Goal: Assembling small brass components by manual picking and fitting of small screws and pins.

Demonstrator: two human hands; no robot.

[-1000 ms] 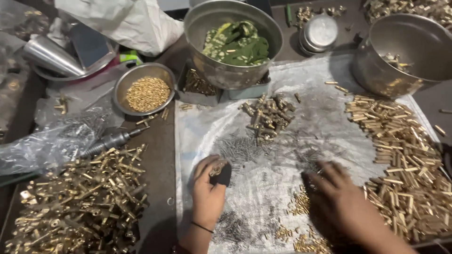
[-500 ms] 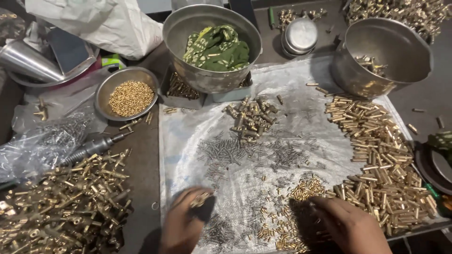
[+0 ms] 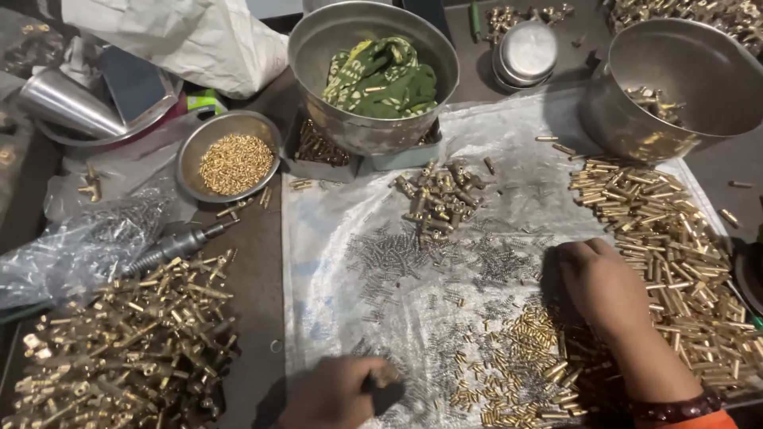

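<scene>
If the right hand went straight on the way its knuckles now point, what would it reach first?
Most likely the small grey springs scattered on the plastic sheet just beyond the right hand; further along lies the cluster of brass fittings.

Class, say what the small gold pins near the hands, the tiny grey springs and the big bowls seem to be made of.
Small gold pins: probably brass, from the yellow metallic shine. Tiny grey coil springs: likely steel wire, dull silver. Big round bowls: apparently stainless steel, brushed and reflective.

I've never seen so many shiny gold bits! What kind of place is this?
Probably a small workshop where metal parts get sorted or put together. Heaps of brass parts and tiny springs cover a plastic sheet, with steel bowls around.
</scene>
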